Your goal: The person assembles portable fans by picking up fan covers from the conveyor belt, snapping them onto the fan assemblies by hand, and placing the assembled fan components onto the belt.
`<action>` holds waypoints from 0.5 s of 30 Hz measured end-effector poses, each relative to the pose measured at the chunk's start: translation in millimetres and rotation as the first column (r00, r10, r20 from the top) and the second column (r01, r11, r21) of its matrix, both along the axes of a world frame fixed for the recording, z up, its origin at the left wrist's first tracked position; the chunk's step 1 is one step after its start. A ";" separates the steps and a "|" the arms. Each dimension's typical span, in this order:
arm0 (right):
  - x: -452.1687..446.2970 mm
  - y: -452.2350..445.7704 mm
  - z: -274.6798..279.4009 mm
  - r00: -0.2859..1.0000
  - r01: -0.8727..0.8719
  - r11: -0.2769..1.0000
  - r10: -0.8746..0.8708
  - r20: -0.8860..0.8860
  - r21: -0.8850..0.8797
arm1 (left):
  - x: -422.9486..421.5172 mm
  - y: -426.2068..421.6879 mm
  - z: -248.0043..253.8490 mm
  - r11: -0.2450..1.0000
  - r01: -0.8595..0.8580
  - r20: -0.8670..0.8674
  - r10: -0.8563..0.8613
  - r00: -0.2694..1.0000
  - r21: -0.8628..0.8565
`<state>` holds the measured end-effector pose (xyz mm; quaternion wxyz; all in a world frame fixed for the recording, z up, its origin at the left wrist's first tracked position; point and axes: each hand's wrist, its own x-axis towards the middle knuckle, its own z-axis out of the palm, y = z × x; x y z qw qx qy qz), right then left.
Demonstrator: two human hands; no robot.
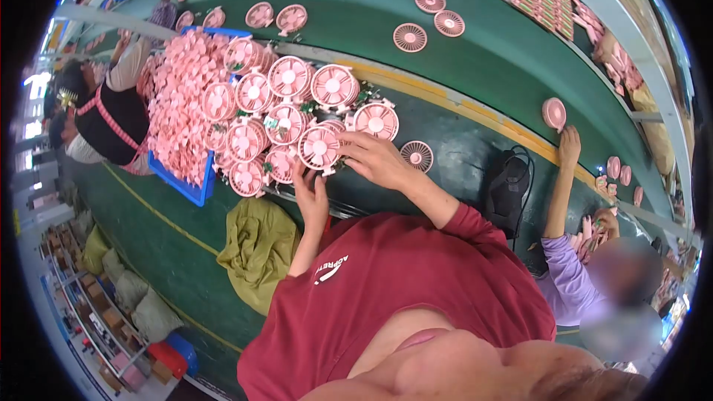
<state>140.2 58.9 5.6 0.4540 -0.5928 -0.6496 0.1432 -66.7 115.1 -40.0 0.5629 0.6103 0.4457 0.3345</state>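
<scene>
At the fan stacks' near edge, one pink fan frame is held between left hand and right hand, fingers half-curled against opposite sides, presumably for steadiness

There are about a dozen fan-frame stacks, five clustered pink grilles and one black corded object.

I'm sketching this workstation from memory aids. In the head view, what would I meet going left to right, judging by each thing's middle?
Blue bin → olive sack → left hand → right hand → loose slotted disc → black object with a cord → co-worker's outstretched hand.
</scene>
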 end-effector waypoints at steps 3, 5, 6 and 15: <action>22.6 -25.2 1.4 0.983 0.152 0.988 -0.149 -0.110 0.015 | -11.8 -4.2 10.2 0.997 0.035 -0.004 -0.035 0.999 -0.064; 38.1 -56.0 -8.0 0.866 0.313 0.925 -0.371 -0.335 -0.216 | -11.7 -5.4 16.4 0.997 0.043 -0.018 -0.044 0.999 -0.058; 46.9 -70.4 -20.5 0.877 0.414 0.884 -0.451 -0.168 -0.218 | -12.1 -5.9 17.3 0.998 0.045 -0.022 -0.046 0.999 -0.052; 26.5 -115.6 -85.6 0.803 0.573 0.728 -0.406 0.437 -0.377 | -1.0 -7.2 25.4 0.954 0.049 -0.214 0.017 0.977 0.296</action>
